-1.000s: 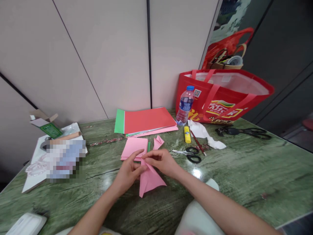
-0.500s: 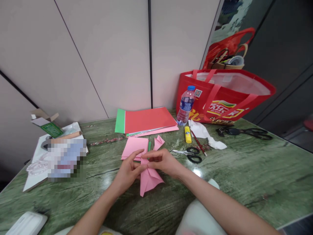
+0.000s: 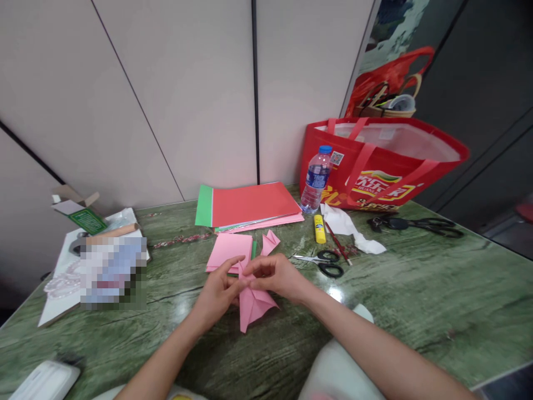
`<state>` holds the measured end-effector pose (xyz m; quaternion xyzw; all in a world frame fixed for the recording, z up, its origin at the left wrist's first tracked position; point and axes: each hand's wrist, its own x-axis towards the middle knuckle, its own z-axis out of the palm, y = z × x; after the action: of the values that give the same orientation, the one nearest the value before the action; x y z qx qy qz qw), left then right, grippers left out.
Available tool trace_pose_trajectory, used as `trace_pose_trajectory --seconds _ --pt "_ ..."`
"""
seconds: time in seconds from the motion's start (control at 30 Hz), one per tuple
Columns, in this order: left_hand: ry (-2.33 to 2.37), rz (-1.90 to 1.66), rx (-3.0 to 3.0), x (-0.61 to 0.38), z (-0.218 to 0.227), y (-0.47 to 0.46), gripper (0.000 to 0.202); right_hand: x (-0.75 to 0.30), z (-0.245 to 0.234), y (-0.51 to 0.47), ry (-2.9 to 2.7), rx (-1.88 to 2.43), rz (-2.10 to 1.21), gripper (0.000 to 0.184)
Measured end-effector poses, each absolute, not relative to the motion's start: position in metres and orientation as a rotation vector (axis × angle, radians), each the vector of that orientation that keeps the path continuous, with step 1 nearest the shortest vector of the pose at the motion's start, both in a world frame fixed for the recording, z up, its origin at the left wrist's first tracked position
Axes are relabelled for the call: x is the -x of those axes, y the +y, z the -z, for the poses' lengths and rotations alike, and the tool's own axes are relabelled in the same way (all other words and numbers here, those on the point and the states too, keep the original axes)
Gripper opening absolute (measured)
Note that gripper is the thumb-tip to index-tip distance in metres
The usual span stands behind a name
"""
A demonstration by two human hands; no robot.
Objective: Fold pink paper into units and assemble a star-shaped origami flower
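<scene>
A folded pink paper (image 3: 255,306) is pinched between my two hands above the green marbled table. My left hand (image 3: 222,286) grips its upper left side with thumb and fingers. From the right, my right hand (image 3: 275,276) pinches the paper near its narrow top. The lower part fans out below my fingers, with creases showing; my fingertips hide some of the upper folds. Just behind my hands lies a stack of pink square paper (image 3: 230,249). Beside that stack is a small folded pink piece (image 3: 270,242).
Scissors (image 3: 325,262), a glue stick (image 3: 319,229), a dark red pencil (image 3: 338,243) and white tissue (image 3: 353,229) lie to the right. Behind stand a water bottle (image 3: 317,180) and a red bag (image 3: 375,166). Coloured sheets (image 3: 256,204) lie by the wall; a small box (image 3: 85,216) sits left.
My right fingers have shifted slightly at the top of the folded pink paper, and its lower edge has moved a little. Both hands still hold it.
</scene>
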<state>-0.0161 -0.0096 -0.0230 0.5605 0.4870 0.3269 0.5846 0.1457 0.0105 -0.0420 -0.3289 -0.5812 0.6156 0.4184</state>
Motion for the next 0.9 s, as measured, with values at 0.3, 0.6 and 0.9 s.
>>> trace_pose_trajectory --seconds 0.3,0.6,0.9 --pt "1.15 -0.77 -1.387 0.0175 0.0227 -0.0082 0.062 -0.146 0.0413 0.0109 -1.433 0.824 -1.572 0.024" --pt "1.155 -0.772 -1.316 0.0168 0.0235 -0.0089 0.056 -0.1449 0.0442 0.0112 -1.287 0.898 -1.669 0.032" --pt "1.114 -0.757 -1.3 0.0182 0.0298 -0.0078 0.036 -0.1436 0.0414 0.0106 -1.271 0.941 -1.644 0.024"
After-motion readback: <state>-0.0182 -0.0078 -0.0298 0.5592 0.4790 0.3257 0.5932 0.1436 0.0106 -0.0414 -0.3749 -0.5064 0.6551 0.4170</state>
